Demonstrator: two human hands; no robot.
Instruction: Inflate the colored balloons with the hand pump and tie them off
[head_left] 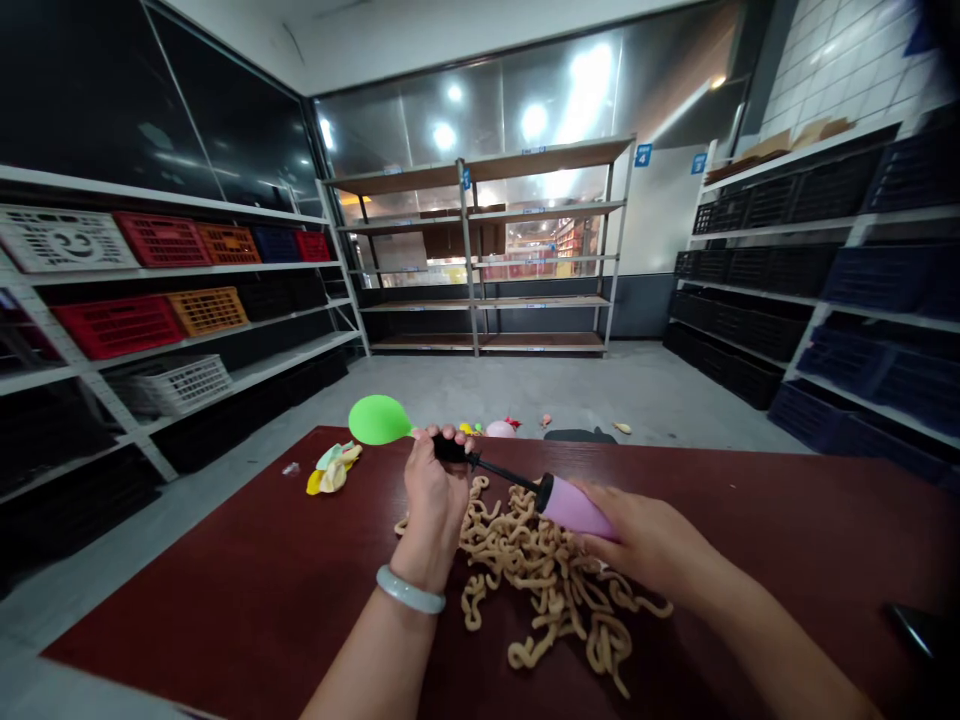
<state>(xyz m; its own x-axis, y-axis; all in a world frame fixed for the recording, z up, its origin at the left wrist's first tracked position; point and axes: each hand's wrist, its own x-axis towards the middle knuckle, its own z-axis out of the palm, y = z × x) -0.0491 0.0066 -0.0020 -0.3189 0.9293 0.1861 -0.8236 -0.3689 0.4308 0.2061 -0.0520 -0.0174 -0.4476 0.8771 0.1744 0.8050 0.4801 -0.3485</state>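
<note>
My left hand (433, 480) is closed round the black nozzle of a hand pump, pinching the neck of a green balloon (379, 419) that is partly inflated and sticks out to the left. My right hand (645, 540) grips the pink barrel of the pump (574, 506); a thin black rod joins barrel and nozzle. Under both hands a heap of tan, uninflated long balloons (551, 585) lies on the dark red table (247, 590). A pale bangle sits on my left wrist.
Yellow and pale deflated balloons (334, 468) lie on the floor at left, with small scraps (501, 429) beyond the table's far edge. Metal shelving with red, orange and white crates (150, 300) lines the left; dark crates (817, 300) fill the right racks.
</note>
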